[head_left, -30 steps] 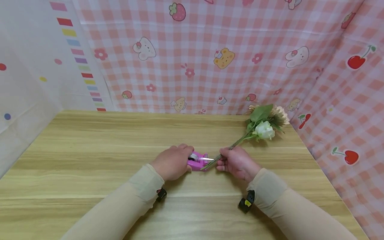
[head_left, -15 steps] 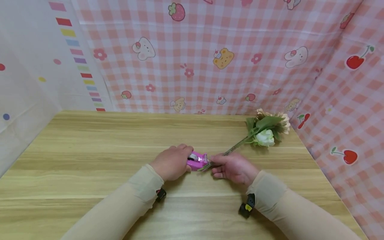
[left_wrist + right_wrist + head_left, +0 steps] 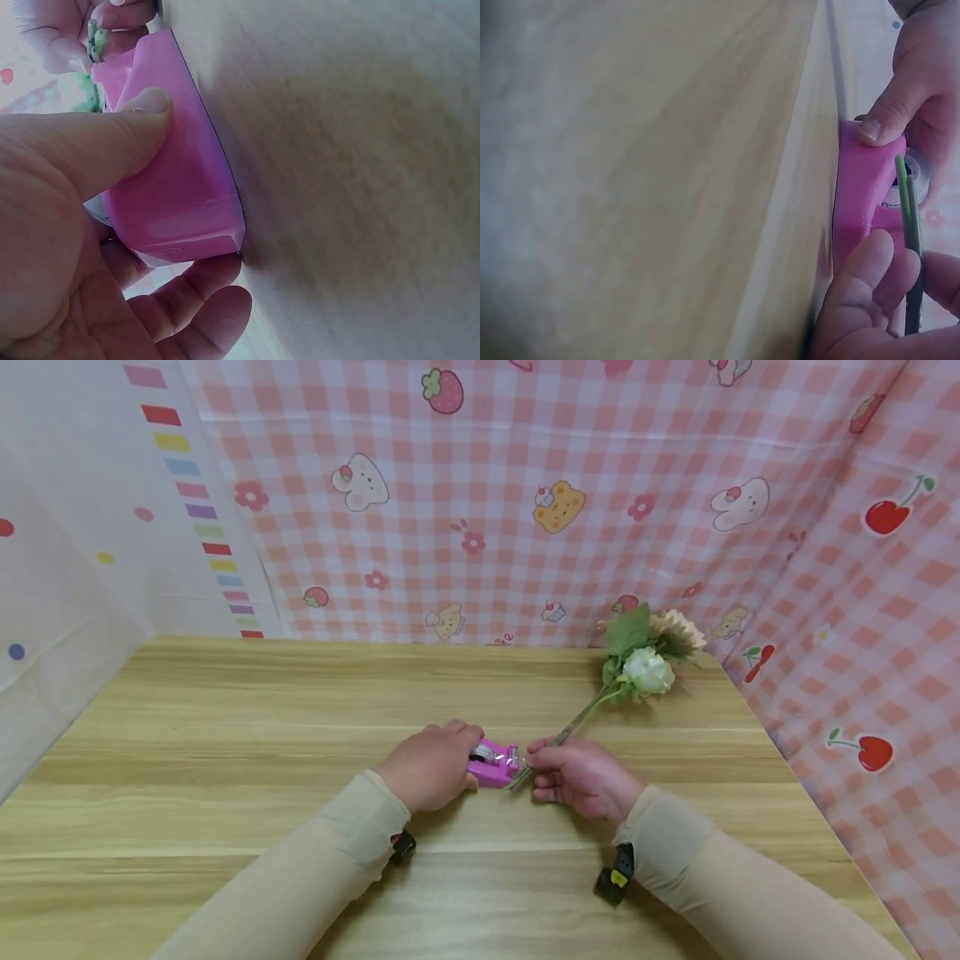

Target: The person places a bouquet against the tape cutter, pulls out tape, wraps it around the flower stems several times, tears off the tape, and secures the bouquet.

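My left hand [image 3: 431,766] grips a pink tape dispenser [image 3: 491,774] on the table from its left end. In the left wrist view the thumb lies along the dispenser's side [image 3: 176,169], with fingers around its back. A clear tape roll [image 3: 917,176] sits in it. My right hand [image 3: 588,778] pinches a small bunch of flowers by its stems [image 3: 576,722], close to the dispenser's cutter end. The stem ends [image 3: 907,199] stand beside the dispenser. The bunch slants up to the right, with a white rose [image 3: 649,671], a peach-coloured flower [image 3: 681,633] and green leaves [image 3: 627,629].
The wooden table [image 3: 225,718] stretches around both hands. Behind it hangs a pink checked cloth [image 3: 480,468], with another cloth wall [image 3: 885,635] along the right edge and a white one [image 3: 67,568] at the left.
My right hand has moved left to the dispenser with the stems, and the shiny tape span between them has shortened. The flower heads dipped right, then swung up and left. My left hand stays put.
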A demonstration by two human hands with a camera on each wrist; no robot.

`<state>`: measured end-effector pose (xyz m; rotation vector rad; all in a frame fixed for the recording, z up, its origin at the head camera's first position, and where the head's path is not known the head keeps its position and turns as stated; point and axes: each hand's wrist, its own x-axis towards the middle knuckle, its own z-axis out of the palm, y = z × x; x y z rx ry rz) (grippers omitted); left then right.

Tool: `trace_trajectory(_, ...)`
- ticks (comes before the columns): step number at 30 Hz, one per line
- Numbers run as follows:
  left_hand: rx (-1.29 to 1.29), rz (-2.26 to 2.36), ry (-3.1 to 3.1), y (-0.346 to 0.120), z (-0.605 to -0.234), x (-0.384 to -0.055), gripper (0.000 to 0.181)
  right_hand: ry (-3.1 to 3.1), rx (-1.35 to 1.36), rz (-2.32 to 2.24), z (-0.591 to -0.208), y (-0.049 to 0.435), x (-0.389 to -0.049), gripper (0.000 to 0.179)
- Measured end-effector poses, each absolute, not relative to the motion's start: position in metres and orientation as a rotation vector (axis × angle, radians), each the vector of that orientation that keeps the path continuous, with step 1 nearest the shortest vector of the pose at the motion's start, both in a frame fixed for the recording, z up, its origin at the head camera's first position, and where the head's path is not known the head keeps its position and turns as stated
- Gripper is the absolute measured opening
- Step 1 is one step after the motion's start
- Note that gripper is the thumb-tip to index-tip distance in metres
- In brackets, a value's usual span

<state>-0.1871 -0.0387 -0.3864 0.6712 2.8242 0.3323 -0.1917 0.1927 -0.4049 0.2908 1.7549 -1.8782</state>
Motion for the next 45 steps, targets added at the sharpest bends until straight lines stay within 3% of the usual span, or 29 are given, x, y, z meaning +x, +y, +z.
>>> trace_trajectory(3, 0.669, 0.337, 2.824, -0.039, -0.387, -0.187, 0.064, 1.757, 0.286, -1.874, -0.405, 0.192, -0.192, 0.003)
trace_trajectory(29, 0.668, 0.310, 2.821, -0.039, -0.386, -0.188, 0.063, 1.799, 0.298, -1.861, -0.407, 0.186, -0.193, 0.022)
trace_trajectory(45, 0.682, 0.309, 2.828, -0.039, -0.387, -0.188, 0.063, 1.817, 0.275, -1.877, -0.409, 0.179, -0.192, 0.025)
